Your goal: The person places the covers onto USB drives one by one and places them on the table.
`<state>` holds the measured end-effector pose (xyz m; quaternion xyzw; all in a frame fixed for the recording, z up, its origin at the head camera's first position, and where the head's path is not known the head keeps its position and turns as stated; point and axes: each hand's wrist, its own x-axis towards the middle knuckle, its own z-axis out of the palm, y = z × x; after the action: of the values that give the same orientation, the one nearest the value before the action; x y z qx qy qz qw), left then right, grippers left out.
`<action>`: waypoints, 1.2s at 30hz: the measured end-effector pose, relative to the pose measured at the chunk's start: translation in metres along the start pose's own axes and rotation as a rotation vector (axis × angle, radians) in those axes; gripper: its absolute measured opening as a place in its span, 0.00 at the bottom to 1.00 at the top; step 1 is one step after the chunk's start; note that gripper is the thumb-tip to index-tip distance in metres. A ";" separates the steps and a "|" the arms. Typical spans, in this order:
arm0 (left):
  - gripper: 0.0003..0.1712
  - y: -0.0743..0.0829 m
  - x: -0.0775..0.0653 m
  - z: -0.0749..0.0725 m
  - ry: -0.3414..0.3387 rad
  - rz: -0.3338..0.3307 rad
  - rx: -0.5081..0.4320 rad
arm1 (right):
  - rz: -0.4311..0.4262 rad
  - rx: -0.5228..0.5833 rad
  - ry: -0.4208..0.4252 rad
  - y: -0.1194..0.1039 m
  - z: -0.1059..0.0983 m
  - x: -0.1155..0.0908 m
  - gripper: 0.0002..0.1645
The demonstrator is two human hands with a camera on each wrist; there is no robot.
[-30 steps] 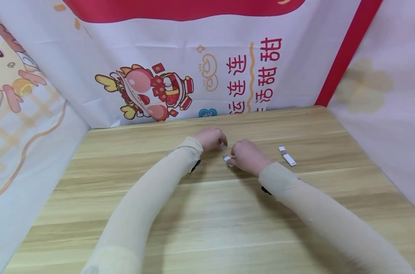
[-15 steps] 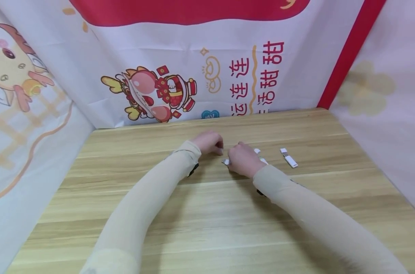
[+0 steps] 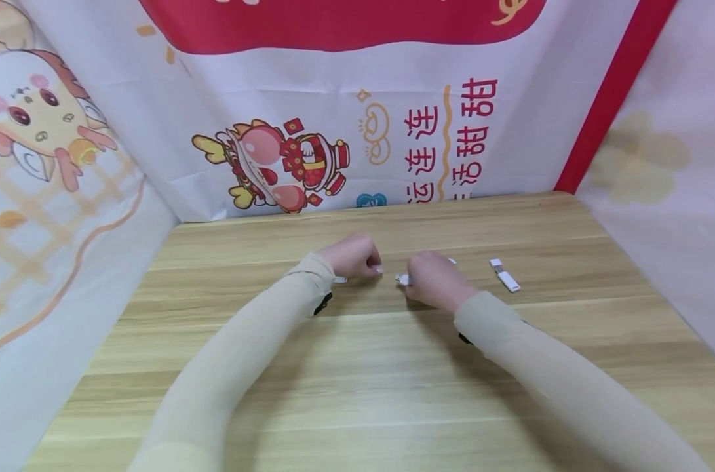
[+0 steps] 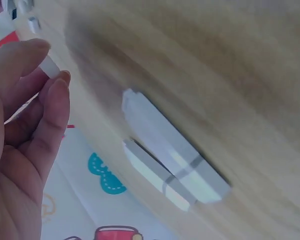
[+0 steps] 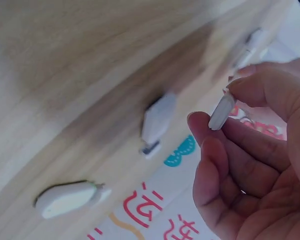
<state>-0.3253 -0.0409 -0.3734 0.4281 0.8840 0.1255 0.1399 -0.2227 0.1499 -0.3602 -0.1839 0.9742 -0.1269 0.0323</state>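
from where i stand, the left hand (image 3: 354, 255) has a small white piece (image 4: 50, 66) pinched between its thumb and fingertips, just above the table. the right hand (image 3: 434, 278), facing it and only a little apart, holds a slim white stick (image 5: 222, 111) between thumb and fingers, a metal plug (image 3: 400, 278) poking out toward the left hand. the piece and the stick are near each other but not touching. beside the left wrist, mostly hidden from above by it, two more white sticks lie flat, close side by side: a nearer stick (image 4: 175, 145) and a farther stick (image 4: 155, 172), each crossed by a grey band. over past the right hand, a half-hidden stick (image 5: 160, 117) lies on the wood, and farther right an outer stick (image 3: 508, 280) shows bare metal between its body and its white end. cream sleeves (image 3: 263, 341) cover both arms across the pale wooden table (image 3: 357, 406). at the back hangs a white cloth with a cartoon dragon (image 3: 274, 167) and red characters (image 3: 422, 154); a pink-cheeked cartoon figure (image 3: 38, 111) decorates the left side.
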 end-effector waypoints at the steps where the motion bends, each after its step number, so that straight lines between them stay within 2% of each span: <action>1: 0.06 0.001 -0.002 0.000 0.007 0.004 -0.008 | -0.007 0.010 0.010 0.000 -0.002 -0.003 0.11; 4: 0.09 0.009 -0.011 -0.001 0.024 0.030 -0.013 | -0.067 0.021 0.066 -0.001 -0.006 -0.013 0.10; 7: 0.11 0.023 -0.026 -0.004 0.052 0.080 0.020 | -0.165 0.016 0.147 -0.004 -0.009 -0.026 0.07; 11: 0.11 0.047 -0.054 -0.008 0.126 0.192 0.087 | -0.289 0.022 0.269 -0.009 -0.011 -0.050 0.05; 15: 0.11 0.068 -0.086 -0.010 0.227 0.268 0.151 | -0.387 0.009 0.388 -0.015 -0.014 -0.073 0.10; 20: 0.12 0.095 -0.124 -0.013 0.341 0.297 0.193 | -0.502 -0.014 0.517 -0.025 -0.018 -0.097 0.14; 23: 0.15 0.109 -0.142 -0.011 0.410 0.310 0.205 | -0.591 -0.008 0.580 -0.032 -0.021 -0.107 0.17; 28: 0.15 0.127 -0.162 -0.005 0.528 0.344 0.203 | -0.710 -0.016 0.628 -0.045 -0.023 -0.118 0.17; 32: 0.14 0.139 -0.174 -0.002 0.579 0.370 0.192 | -0.725 -0.012 0.597 -0.053 -0.024 -0.126 0.12; 36: 0.13 0.146 -0.181 -0.001 0.590 0.367 0.195 | -0.716 -0.002 0.576 -0.059 -0.024 -0.131 0.15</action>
<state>-0.1128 -0.0967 -0.2978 0.5364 0.8025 0.1817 -0.1879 -0.0833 0.1509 -0.3194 -0.4663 0.8187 -0.1752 -0.2857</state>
